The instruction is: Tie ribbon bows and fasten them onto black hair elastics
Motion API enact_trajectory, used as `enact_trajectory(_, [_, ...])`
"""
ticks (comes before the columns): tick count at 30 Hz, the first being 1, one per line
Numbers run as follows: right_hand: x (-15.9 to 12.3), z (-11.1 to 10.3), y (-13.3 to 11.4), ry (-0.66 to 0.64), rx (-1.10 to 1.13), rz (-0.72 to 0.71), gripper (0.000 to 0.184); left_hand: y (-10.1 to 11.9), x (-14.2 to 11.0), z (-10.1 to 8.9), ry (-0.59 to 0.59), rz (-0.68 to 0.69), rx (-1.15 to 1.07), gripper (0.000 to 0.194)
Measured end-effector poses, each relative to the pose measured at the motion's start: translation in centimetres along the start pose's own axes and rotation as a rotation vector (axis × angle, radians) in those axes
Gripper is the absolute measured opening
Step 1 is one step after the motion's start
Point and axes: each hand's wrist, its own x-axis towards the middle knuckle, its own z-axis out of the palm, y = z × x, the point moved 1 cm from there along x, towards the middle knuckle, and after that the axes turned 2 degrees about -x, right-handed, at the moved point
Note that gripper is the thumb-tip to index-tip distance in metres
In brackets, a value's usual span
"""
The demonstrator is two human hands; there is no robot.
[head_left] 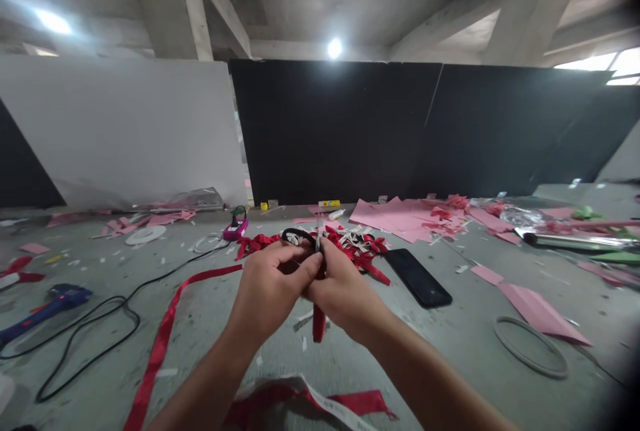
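Observation:
My left hand [260, 287] and my right hand [345, 291] meet in the middle, fingers pinched together. Between them they hold a black loop-shaped band [290, 233], which looks like an elastic hair band. A red ribbon end [319, 325] hangs down below the fingers. A thin pale piece sticks up at the fingertips, too blurred to name. Just behind the hands lies a pile of red and white ribbon bows [367, 244]. A long red ribbon [165, 331] trails along the table to the left, and red and white ribbon [357, 402] lies under my forearms.
A black phone [417, 277] lies right of the hands. On the left are a blue glue gun [47, 311], its black cable [137, 311] and a purple socket block [236, 225]. Pink paper [387, 216] lies at the back, a grey ring [530, 347] at right. Upright black panels [340, 131] stand behind.

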Motion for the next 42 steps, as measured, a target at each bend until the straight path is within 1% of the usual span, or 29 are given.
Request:
enact_trajectory(2, [-0.2,0.4,0.4,0.02,0.045,0.069,0.034,0.1,-0.1,0.1,0.016,-0.002,0.042,0.024])
enact_trajectory(4, [-0.3,0.8,0.9,0.049,0.099,0.13,0.035,0.2,-0.3,0.2,0.022,-0.034,0.094,0.026])
enact_trajectory(6, [-0.5,1.0,0.9,0.049,0.209,0.178,0.036,0.3,-0.4,0.1,0.02,-0.065,0.092,0.027])
enact_trajectory(9, [-0.5,0.9,0.0,-0.028,0.492,0.267,0.033,0.3,-0.3,-0.6,0.008,-0.059,0.041,0.026])
enact_trajectory(11, [-0.3,0.6,-0.7,-0.071,0.658,0.317,0.027,0.4,0.0,-1.4,0.017,-0.064,-0.014,0.025])
enact_trajectory(13, [-0.1,0.1,-1.1,-0.047,0.729,0.336,0.022,0.4,0.1,-2.3,0.059,-0.09,-0.118,0.025])
enact_trajectory(15, [0.3,-0.4,-1.0,0.011,0.678,0.32,0.028,0.6,0.2,-3.2,0.125,-0.103,-0.252,0.025])
enact_trajectory(17, [0.6,-0.9,-0.6,0.062,0.544,0.271,0.033,1.0,0.0,-3.8,0.169,-0.102,-0.348,0.026])
enact_trajectory(20, [1.0,-1.5,0.1,0.08,0.327,0.14,0.032,1.7,-0.3,-4.2,0.171,-0.106,-0.401,0.025])
enact_trajectory(23, [1.3,-1.8,0.6,0.027,0.166,0.11,0.029,1.7,-0.3,-4.2,0.1,-0.136,-0.445,0.026])
enact_trajectory(26, [1.4,-1.8,0.6,-0.019,0.053,0.13,0.021,1.0,0.0,-4.0,-0.034,-0.153,-0.522,0.024])
enact_trajectory(27, [1.4,-1.8,0.5,-0.028,0.065,0.144,0.02,0.8,0.1,-3.9,-0.079,-0.167,-0.543,0.024])
enact_trajectory(29, [1.3,-1.7,0.3,-0.035,0.172,0.192,0.02,0.4,0.2,-3.7,-0.15,-0.201,-0.562,0.024])
enact_trajectory(31, [1.2,-1.6,0.1,-0.026,0.291,0.229,0.024,0.2,0.2,-3.5,-0.162,-0.2,-0.517,0.027])
enact_trajectory(34, [1.0,-1.5,-0.2,-0.002,0.379,0.239,0.028,0.4,0.0,-3.3,-0.111,-0.13,-0.327,0.031])
enact_trajectory(36, [0.9,-1.5,-0.4,-0.008,0.404,0.233,0.03,0.7,-0.1,-3.3,-0.069,-0.064,-0.192,0.03])
enact_trajectory(39, [0.6,-1.4,-0.9,-0.033,0.372,0.188,0.029,1.0,-0.3,-3.3,-0.029,0.003,-0.123,0.028])
enact_trajectory(42, [0.0,-1.2,-1.7,-0.102,0.257,0.11,0.025,1.1,-0.4,-3.4,0.017,-0.009,-0.058,0.029])
